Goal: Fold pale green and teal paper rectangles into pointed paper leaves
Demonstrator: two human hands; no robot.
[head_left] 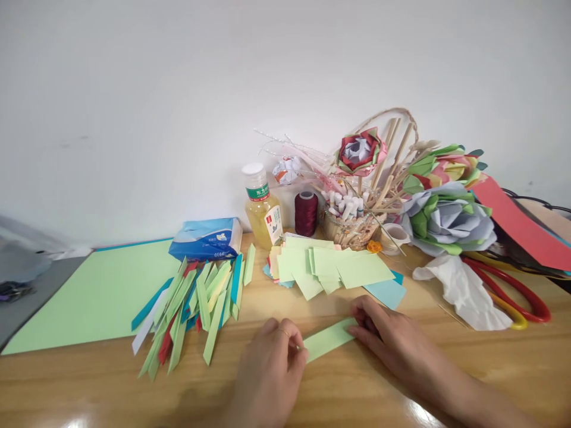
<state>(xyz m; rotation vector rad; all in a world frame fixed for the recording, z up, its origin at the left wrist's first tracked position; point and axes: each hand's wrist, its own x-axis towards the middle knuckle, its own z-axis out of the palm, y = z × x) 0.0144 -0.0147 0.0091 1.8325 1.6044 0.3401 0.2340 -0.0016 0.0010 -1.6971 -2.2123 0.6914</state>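
Observation:
A light green paper strip (329, 340) stretches between my two hands just above or on the wooden table. My left hand (274, 362) pinches its left end, with a ring on one finger. At the strip's right end, my right hand (386, 336) has thumb and fingers closed on the paper. Behind the hands lies a loose stack of light green paper rectangles (330, 267), with blue and pink sheets showing beneath. To the left is a heap of folded paper strips (196, 309) in green, blue, red and white.
A large green sheet (89, 303) and a blue tissue pack (206, 239) are at left. A glue bottle (261, 208), dark red thread spool (306, 214) and woven basket (352, 229) stand behind. Paper flowers (448, 220), crumpled tissue (466, 294) and red-handled scissors (513, 291) lie at right.

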